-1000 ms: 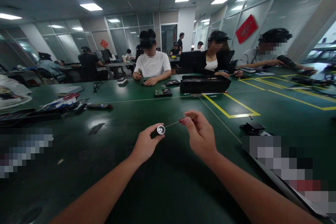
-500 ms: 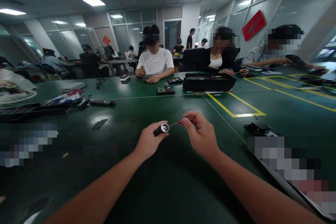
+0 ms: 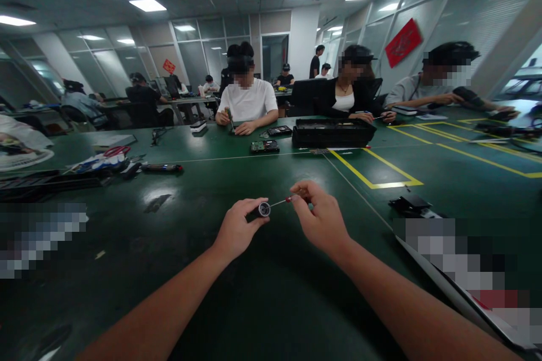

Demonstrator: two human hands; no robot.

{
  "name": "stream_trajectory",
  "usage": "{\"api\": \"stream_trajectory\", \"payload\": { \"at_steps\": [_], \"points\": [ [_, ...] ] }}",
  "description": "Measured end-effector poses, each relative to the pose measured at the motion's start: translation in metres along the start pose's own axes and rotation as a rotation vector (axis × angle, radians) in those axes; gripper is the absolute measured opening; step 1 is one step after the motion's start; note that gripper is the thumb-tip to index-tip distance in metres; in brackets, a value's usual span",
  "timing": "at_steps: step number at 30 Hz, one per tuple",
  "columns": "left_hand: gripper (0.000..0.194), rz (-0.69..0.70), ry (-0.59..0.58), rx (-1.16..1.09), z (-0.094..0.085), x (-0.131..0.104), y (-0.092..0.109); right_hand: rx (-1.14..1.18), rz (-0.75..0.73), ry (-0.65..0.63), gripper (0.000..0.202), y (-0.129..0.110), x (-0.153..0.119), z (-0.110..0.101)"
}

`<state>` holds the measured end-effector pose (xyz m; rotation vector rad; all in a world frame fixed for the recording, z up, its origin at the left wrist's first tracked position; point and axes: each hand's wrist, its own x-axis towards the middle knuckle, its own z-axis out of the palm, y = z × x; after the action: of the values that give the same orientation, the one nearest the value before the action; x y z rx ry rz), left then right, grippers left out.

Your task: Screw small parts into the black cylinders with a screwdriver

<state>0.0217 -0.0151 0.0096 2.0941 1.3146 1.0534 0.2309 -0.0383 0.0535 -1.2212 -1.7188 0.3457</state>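
My left hand (image 3: 235, 230) is closed around a short black cylinder with a silver rim (image 3: 263, 210), its round open-looking end turned towards me. It resembles a flashlight head, but its kind is not certain. In my right hand (image 3: 322, 217) a thin screwdriver with a red handle (image 3: 279, 202) is pinched between thumb and fingers. Its shaft points left, and the tip reaches the edge of the cylinder; whether it touches is too small to tell. Both hands are above the green tabletop (image 3: 203, 192).
A black pen-like tool (image 3: 161, 168) and red-handled scissors (image 3: 117, 150) lie at left. Beyond my hands are a green circuit board (image 3: 265, 147) and a long black housing (image 3: 333, 133). A black device (image 3: 412, 205) lies at right. Several people sit across the table, one in a white shirt (image 3: 249, 100).
The scene has shifted slightly left in view. The cylinder's face is turned a little differently, and the screwdriver's angle against it has changed slightly. Both hands keep their holds.
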Motion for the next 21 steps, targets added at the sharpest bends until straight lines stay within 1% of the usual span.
{"api": "stream_trajectory", "payload": {
  "at_steps": [2,5,6,9,12,14,15,18,19,21],
  "points": [
    [0.042,-0.004,-0.004,0.019,0.0005,0.0000,0.0003,-0.033,0.014,-0.024,0.018,0.0001,0.0011,0.0002],
    [0.042,-0.004,-0.007,0.061,0.0013,-0.0001,0.0009,-0.077,0.029,-0.012,0.034,0.0004,0.0034,0.0011],
    [0.042,0.002,-0.009,0.074,0.0016,-0.0001,0.0011,-0.082,0.034,-0.001,0.037,0.0007,0.0039,0.0015],
    [0.042,0.022,-0.022,0.095,0.0030,-0.0001,0.0015,-0.048,0.053,0.011,0.031,0.0012,0.0038,0.0022],
    [0.042,0.022,-0.025,0.108,0.0037,-0.0002,0.0009,-0.038,0.057,-0.007,0.030,0.0008,0.0025,0.0013],
    [0.041,0.012,-0.027,0.117,0.0033,-0.0005,0.0006,-0.072,0.063,-0.036,0.028,0.0005,0.0026,0.0001],
    [0.041,0.009,-0.028,0.121,0.0030,-0.0006,0.0007,-0.098,0.076,-0.052,0.028,0.0004,0.0032,-0.0006],
    [0.042,0.010,-0.020,0.132,0.0019,-0.0008,0.0021,-0.176,0.111,-0.075,0.039,0.0008,0.0060,-0.0016],
    [0.042,0.012,-0.017,0.135,0.0017,-0.0008,0.0027,-0.178,0.116,-0.074,0.039,0.0011,0.0067,-0.0016],
    [0.041,0.012,-0.022,0.142,0.0017,-0.0007,0.0036,-0.127,0.127,-0.077,0.033,0.0014,0.0068,-0.0013]
  ]
}}
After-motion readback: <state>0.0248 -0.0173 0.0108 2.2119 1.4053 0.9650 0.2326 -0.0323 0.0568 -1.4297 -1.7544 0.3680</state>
